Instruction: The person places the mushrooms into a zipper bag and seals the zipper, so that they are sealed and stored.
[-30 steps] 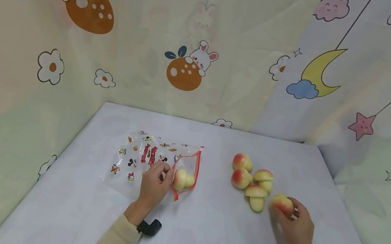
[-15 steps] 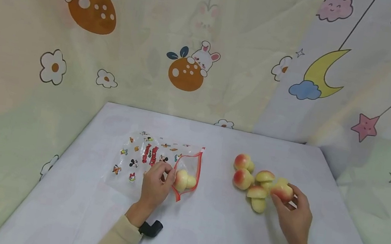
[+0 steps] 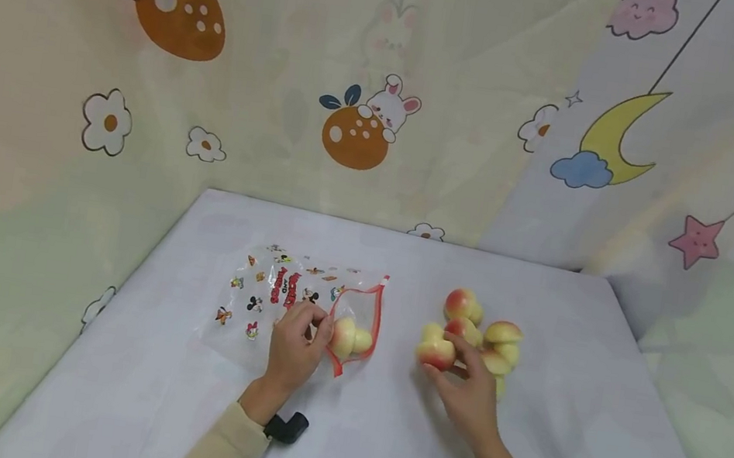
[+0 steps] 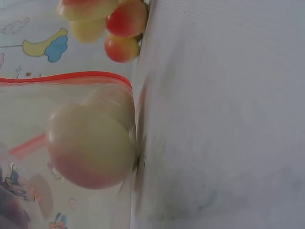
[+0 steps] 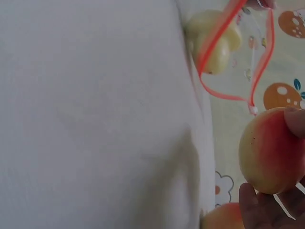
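My left hand pinches the edge of a clear zip bag with cartoon prints and a red zip strip, holding its mouth apart. Inside, near the mouth, lies a yellow toy mushroom; the left wrist view shows its rounded cap through the plastic. My right hand grips another toy mushroom, yellow with a red blush, between thumb and fingers. It is raised over the table, to the right of the bag's mouth. In the right wrist view, fingertips lie under its cap.
Several more toy mushrooms lie grouped on the white-covered table, behind and to the right of my right hand, which partly hides some. A printed cloth backdrop rises behind and on both sides of the table.
My right hand has lifted the toy mushroom and carried it left, past the front of the group towards the bag. My left hand still holds the bag's mouth in the same place.
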Motion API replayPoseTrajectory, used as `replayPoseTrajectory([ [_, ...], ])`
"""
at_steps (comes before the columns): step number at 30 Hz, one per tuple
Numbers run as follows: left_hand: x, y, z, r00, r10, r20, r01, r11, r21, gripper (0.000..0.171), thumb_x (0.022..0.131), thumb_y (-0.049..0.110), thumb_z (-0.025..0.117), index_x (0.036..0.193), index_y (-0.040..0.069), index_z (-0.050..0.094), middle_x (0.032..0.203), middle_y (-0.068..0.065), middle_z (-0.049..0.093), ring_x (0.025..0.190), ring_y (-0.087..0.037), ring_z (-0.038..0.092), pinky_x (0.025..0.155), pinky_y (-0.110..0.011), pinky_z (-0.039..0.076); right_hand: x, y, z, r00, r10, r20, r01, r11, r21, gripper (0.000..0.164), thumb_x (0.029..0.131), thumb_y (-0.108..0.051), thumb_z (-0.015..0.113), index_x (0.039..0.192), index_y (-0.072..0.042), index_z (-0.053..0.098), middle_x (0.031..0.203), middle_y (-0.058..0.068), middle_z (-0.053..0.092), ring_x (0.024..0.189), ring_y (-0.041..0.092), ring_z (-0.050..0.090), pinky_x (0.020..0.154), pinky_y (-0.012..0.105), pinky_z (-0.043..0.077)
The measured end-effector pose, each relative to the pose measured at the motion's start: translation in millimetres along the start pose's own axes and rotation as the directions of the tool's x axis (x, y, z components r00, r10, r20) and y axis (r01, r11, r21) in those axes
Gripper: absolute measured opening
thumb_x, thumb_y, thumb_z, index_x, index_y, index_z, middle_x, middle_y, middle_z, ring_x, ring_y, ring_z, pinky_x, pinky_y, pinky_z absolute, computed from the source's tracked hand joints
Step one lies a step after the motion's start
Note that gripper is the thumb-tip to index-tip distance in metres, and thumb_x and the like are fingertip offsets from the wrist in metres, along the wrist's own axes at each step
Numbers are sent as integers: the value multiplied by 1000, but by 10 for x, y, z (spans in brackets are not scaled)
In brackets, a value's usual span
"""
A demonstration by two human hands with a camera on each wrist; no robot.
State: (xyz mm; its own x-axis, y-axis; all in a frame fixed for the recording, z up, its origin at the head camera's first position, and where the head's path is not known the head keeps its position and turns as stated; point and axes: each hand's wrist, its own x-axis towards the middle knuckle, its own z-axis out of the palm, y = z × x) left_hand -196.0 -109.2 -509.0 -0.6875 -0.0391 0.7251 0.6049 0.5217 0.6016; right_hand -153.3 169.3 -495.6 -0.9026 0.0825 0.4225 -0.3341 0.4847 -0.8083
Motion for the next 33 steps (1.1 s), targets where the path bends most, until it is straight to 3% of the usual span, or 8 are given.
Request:
replayPoseTrajectory([
  [8,-18,17,-10,1000,-2,11,2,1000,-4,14,89,11,63,77,13,59,74,5,56,66,-14,51,54,-22,41,-35,23,388,993,1,120,-4,1000,29,59,71,-3,85,125,-5,61,121,8,64,102,23,61,76,30,56],
  [13,-18,24,-5,1000,-3,17,4,1000,-14,13,90,12,62,77,13,59,75,5,57,66,-19,53,53,-29,44,19,-38,550,986,4,167,-14,998,57,58,73,-4,84,126,-7,60,124,5,63,105,21,59,78,29,56],
  [17,-11,18,5,1000,5,20,-4,1000,-25,13,91,12,62,78,12,59,75,4,57,65,-17,51,53,-31,44,44,-101,631,983,0,182,-9,999,47,59,73,-3,84,126,-6,60,125,5,63,105,20,59,79,31,56],
  [22,1,29,29,999,44,2,-44,999,-23,12,89,9,63,78,11,59,75,4,57,66,-14,50,53,-27,43,49,-150,706,982,19,190,-22,1000,14,59,71,-3,85,125,-7,60,124,5,63,104,20,59,81,36,56],
  [28,-9,41,48,999,46,7,-46,999,-11,11,89,9,63,79,12,59,76,5,57,68,-10,49,56,-21,43,55,-151,805,982,-4,189,8,1000,-23,60,71,-3,85,126,-5,59,123,7,63,102,21,60,80,35,56],
  [33,-30,28,48,999,33,2,-33,999,-10,10,89,10,64,80,12,60,76,5,56,66,-6,46,55,-20,42,48,-166,885,975,77,208,-63,995,-72,62,74,-11,85,130,-8,58,126,5,61,105,19,58,84,35,54],
])
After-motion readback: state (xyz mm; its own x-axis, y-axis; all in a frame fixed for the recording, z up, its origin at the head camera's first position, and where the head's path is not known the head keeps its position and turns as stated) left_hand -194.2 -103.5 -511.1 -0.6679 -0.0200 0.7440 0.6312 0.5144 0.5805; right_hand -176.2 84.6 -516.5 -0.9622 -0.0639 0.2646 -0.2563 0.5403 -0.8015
